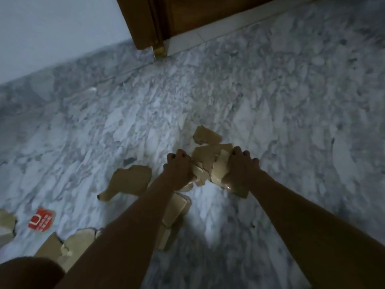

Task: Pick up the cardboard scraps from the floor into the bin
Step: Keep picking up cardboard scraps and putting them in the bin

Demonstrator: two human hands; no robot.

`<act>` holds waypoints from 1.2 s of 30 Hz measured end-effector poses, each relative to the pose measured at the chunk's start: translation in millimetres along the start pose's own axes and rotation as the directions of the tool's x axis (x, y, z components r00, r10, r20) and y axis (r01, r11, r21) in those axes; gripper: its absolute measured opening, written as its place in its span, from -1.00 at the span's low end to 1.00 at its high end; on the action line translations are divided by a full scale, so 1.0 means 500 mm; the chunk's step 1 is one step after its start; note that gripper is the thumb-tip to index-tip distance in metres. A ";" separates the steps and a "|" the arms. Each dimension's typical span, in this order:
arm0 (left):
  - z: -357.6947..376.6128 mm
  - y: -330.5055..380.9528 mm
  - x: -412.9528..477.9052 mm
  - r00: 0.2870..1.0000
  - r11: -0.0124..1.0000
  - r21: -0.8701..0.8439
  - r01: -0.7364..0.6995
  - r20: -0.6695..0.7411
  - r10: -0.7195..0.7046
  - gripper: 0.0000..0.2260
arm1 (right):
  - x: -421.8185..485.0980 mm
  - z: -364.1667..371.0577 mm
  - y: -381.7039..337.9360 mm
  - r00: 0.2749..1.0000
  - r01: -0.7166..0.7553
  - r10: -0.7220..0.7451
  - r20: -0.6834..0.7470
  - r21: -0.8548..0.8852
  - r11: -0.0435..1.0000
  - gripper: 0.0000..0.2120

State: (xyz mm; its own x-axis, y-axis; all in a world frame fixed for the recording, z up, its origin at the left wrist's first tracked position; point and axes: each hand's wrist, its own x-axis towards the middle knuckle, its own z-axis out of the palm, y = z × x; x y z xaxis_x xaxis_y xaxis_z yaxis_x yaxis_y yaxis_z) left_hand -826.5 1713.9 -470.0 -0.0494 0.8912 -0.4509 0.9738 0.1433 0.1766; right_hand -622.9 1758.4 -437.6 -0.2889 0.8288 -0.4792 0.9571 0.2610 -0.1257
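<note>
A bundle of brown cardboard scraps (208, 161) is pressed between my left hand (179, 167) and my right hand (241, 167), low over the marble floor. One scrap (207, 135) lies just beyond the bundle. A larger torn scrap (131, 181) lies left of my left forearm. More scraps (177, 207) show under my left forearm, and several others (70, 245) lie at the lower left. A red printed scrap (41, 220) rests on the floor at the left. No bin is in view.
Grey-white marble floor (270, 101) spreads ahead and to the right. A wooden door and its frame (158, 21) stand at the top centre, with a pale wall (52, 28) to the left. My knee (27, 272) fills the bottom-left corner.
</note>
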 end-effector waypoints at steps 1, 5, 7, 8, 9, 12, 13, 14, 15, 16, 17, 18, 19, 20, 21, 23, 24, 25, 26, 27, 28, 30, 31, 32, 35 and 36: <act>0.000 -0.002 -0.002 1.000 1.000 0.000 -0.017 -0.005 0.017 -0.35 | 0.005 -0.002 0.000 0.999 0.013 -0.012 0.033 -0.032 0.999 -0.32; 0.003 -0.008 -0.013 1.000 0.984 -0.177 -0.009 -0.010 0.008 -0.37 | 0.008 -0.003 -0.005 0.995 0.050 -0.044 0.086 -0.074 0.996 -0.37; 0.000 -0.001 -0.024 0.999 0.965 -0.260 -0.009 -0.043 -0.002 -0.34 | 0.004 0.006 -0.004 0.997 0.074 -0.071 0.026 -0.098 0.992 -0.36; 0.004 -0.001 -0.027 0.997 0.953 -0.303 -0.021 -0.074 -0.001 -0.34 | 0.001 0.008 -0.004 0.997 0.081 -0.081 0.000 -0.101 0.992 -0.35; 0.001 0.002 -0.035 0.996 0.944 -0.331 -0.013 -0.093 -0.019 -0.35 | -0.001 0.008 -0.004 0.997 0.078 -0.079 -0.010 -0.098 0.992 -0.33; 0.013 0.010 -0.054 0.980 0.951 -0.304 -0.064 -0.198 0.002 -0.40 | -0.001 0.000 0.002 0.996 0.064 -0.065 0.057 0.017 0.998 -0.31; 0.014 0.018 -0.063 0.979 0.966 -0.251 -0.070 -0.203 0.019 -0.46 | 0.001 -0.010 0.005 0.991 0.051 -0.060 0.123 0.076 0.996 -0.32; 0.019 0.023 -0.070 0.977 0.974 -0.217 -0.071 -0.211 0.025 -0.55 | 0.004 -0.023 0.006 0.978 0.043 -0.066 0.196 0.122 0.992 -0.35; 0.017 0.028 -0.078 0.983 0.970 -0.240 -0.028 -0.184 -0.017 -0.63 | 0.008 -0.041 0.004 0.965 0.046 -0.082 0.251 0.146 0.988 -0.40; 0.014 0.029 -0.086 0.983 0.954 -0.299 0.003 -0.175 -0.058 -0.69 | 0.017 -0.058 0.000 0.956 0.054 -0.102 0.276 0.176 0.983 -0.48; 0.002 0.029 -0.098 0.980 0.934 -0.355 0.028 -0.172 -0.094 -0.75 | 0.025 -0.080 -0.007 0.956 0.050 -0.107 0.273 0.208 0.977 -0.58; -0.003 0.016 -0.103 0.978 0.919 -0.394 0.020 -0.184 -0.100 -0.81 | 0.034 -0.101 -0.018 0.960 0.043 -0.118 0.254 0.284 0.958 -0.68; -0.021 0.005 -0.115 0.978 0.911 -0.412 -0.014 -0.195 -0.073 -0.86 | 0.043 -0.120 -0.030 0.966 0.047 -0.135 0.218 0.368 0.929 -0.77; -0.034 -0.020 -0.122 0.983 0.902 -0.429 -0.047 -0.181 -0.035 -0.88 | 0.053 -0.132 -0.042 0.975 0.063 -0.145 0.169 0.417 0.907 -0.73; -0.051 -0.050 -0.130 0.991 0.899 -0.436 -0.049 -0.137 -0.012 -0.86 | 0.056 -0.140 -0.056 0.980 0.090 -0.146 0.135 0.354 0.931 -0.61; -0.081 -0.135 -0.136 0.998 0.924 -0.379 0.048 -0.029 -0.064 -0.73 | 0.049 -0.136 -0.079 0.985 0.099 -0.114 0.132 0.115 0.988 -0.35; -0.090 -0.179 -0.136 0.994 0.947 -0.310 0.091 -0.026 -0.104 -0.58 | 0.047 -0.119 -0.085 0.987 0.111 -0.110 0.121 -0.007 0.994 -0.31; -0.093 -0.218 -0.136 0.989 0.960 -0.240 0.147 0.005 -0.150 -0.44 | 0.045 -0.097 -0.090 0.988 0.125 -0.113 0.101 -0.114 0.986 -0.32; -0.088 -0.250 -0.139 0.981 0.964 -0.184 0.191 0.046 -0.186 -0.37 | 0.047 -0.073 -0.091 0.989 0.139 -0.124 0.082 -0.204 0.969 -0.33; -0.078 -0.275 -0.139 0.973 0.962 -0.152 0.225 0.085 -0.214 -0.33 | 0.053 -0.055 -0.092 0.989 0.147 -0.139 0.050 -0.273 0.951 -0.35; -0.068 -0.290 -0.141 0.966 0.962 -0.117 0.247 0.107 -0.235 -0.27 | 0.057 -0.043 -0.094 0.988 0.155 -0.152 0.034 -0.313 0.937 -0.38; -0.045 -0.301 -0.138 0.961 0.966 -0.058 0.253 0.128 -0.244 -0.20 | 0.061 -0.036 -0.094 0.988 0.155 -0.149 0.045 -0.334 0.930 -0.36; -0.038 -0.298 -0.135 0.961 0.967 -0.030 0.254 0.124 -0.249 -0.21 | 0.065 -0.036 -0.092 0.989 0.147 -0.140 0.047 -0.344 0.927 -0.32; -0.030 -0.300 -0.131 0.957 0.964 -0.018 0.265 0.125 -0.261 -0.22 | 0.066 -0.042 -0.092 0.990 0.139 -0.131 0.047 -0.352 0.926 -0.28; -0.019 -0.303 -0.132 0.948 0.953 -0.014 0.302 0.111 -0.299 -0.19 | 0.047 -0.047 -0.098 0.987 0.159 -0.151 0.049 -0.365 0.917 -0.27; -0.015 -0.304 -0.137 0.947 0.950 -0.023 0.312 0.088 -0.309 -0.17 | 0.041 -0.045 -0.097 0.984 0.175 -0.167 0.054 -0.384 0.907 -0.32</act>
State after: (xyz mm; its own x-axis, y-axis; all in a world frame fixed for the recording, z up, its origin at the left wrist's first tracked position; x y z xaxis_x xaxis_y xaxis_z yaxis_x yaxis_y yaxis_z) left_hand -972.9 1634.4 -459.4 -0.3278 0.7619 -0.5587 0.9044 0.4241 0.0477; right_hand -675.8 1773.9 -422.0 -0.4433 0.7455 -0.4977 0.8091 0.5718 0.1357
